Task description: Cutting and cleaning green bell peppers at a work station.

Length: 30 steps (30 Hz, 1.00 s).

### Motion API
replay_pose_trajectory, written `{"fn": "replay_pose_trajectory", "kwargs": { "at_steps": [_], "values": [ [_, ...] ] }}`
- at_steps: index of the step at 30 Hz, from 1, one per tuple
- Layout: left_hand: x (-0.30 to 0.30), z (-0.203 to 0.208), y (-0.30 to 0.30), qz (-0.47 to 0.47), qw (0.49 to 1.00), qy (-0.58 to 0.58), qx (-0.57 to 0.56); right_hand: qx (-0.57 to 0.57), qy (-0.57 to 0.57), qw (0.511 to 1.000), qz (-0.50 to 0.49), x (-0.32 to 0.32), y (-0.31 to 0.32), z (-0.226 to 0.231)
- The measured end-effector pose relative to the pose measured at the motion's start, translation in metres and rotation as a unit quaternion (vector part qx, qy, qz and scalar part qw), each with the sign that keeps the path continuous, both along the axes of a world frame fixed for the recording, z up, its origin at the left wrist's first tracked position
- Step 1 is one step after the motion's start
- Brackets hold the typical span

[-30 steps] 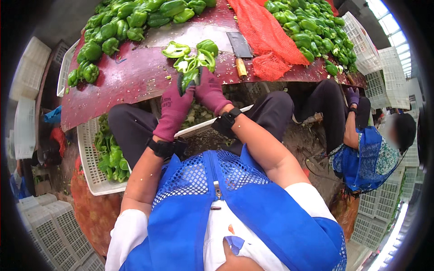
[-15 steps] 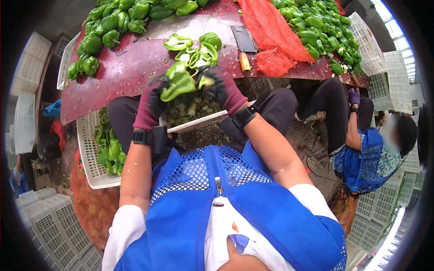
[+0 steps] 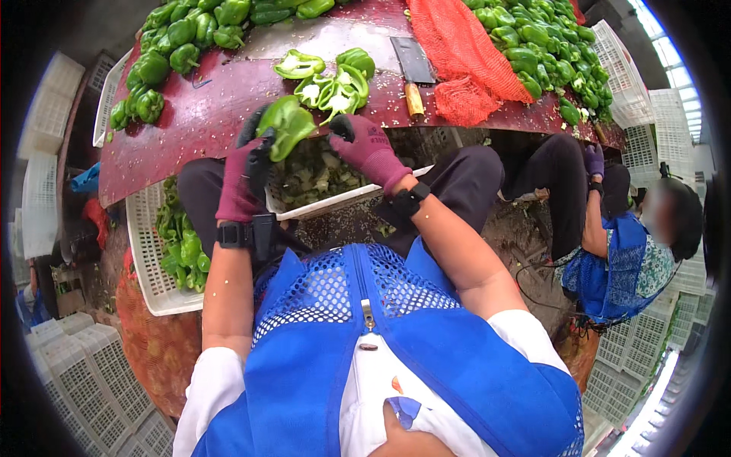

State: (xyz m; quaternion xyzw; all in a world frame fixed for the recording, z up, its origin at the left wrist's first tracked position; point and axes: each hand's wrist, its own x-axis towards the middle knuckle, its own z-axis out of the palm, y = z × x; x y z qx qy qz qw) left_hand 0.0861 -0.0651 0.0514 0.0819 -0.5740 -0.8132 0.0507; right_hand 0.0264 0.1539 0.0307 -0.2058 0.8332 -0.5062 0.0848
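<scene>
Left grip (image 3: 254, 156) holds pepper piece (image 3: 288, 128) | right grip (image 3: 367, 148) curled, can't tell from here whether empty | cut peppers (image 3: 335, 91) just beyond both | knife (image 3: 412, 61) beyond right grip

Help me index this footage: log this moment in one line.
left hand: holding cut green pepper | right hand: contents unclear, near pepper pieces | cleaver: on red table

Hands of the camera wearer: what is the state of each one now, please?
Left hand: closed on a cut green pepper piece.
Right hand: partly curled; whether it holds anything cannot be told.
</scene>
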Motion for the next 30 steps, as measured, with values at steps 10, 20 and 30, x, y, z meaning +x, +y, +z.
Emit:
{"fn": "replay_pose_trajectory", "kwargs": {
  "at_steps": [10, 20, 30],
  "values": [
    [0.078, 0.017, -0.273, 0.219, 0.696, -0.172, -0.662, 0.242, 0.178, 0.95, -0.084, -0.067, 0.005, 0.005],
    [0.03, 0.047, -0.12, 0.225, 0.763, 0.004, -0.606, 0.243, 0.266, 0.929, -0.085, -0.063, -0.032, -0.022],
    [-0.049, -0.022, 0.017, -0.219, 0.96, 0.158, -0.068, -0.235, -0.301, 0.906, 0.185, -0.014, -0.011, 0.049]
  ]
}}
